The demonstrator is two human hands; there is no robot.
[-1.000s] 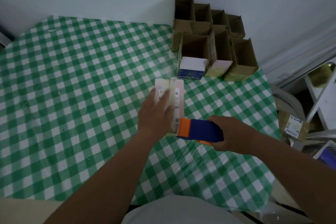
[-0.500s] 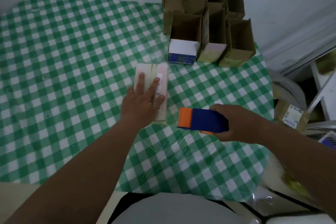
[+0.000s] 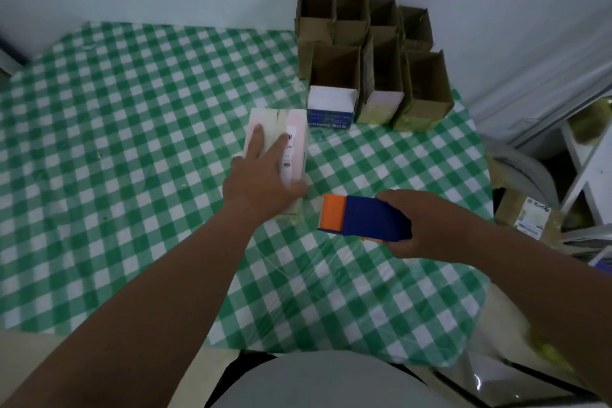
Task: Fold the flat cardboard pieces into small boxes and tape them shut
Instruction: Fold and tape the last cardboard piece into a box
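A small pale pink box [image 3: 294,129] with a barcode label lies on its side on the green checked tablecloth [image 3: 132,142], a strip of tape running along its top seam. My left hand [image 3: 261,175] presses flat on it with straight fingers spread over the top. To the right and a little nearer, my right hand [image 3: 427,225] grips a blue and orange tape dispenser [image 3: 361,219], held just above the cloth and apart from the box.
Several open brown cardboard boxes [image 3: 374,53] stand in a cluster at the far right of the table, against the wall; one in front is white and blue [image 3: 331,106]. More cartons and clutter [image 3: 530,219] lie on the floor beyond the table's right edge.
The tape dispenser in my right hand has pulled back from the box's near end toward me and the right. My left hand stays pressed on the box top.
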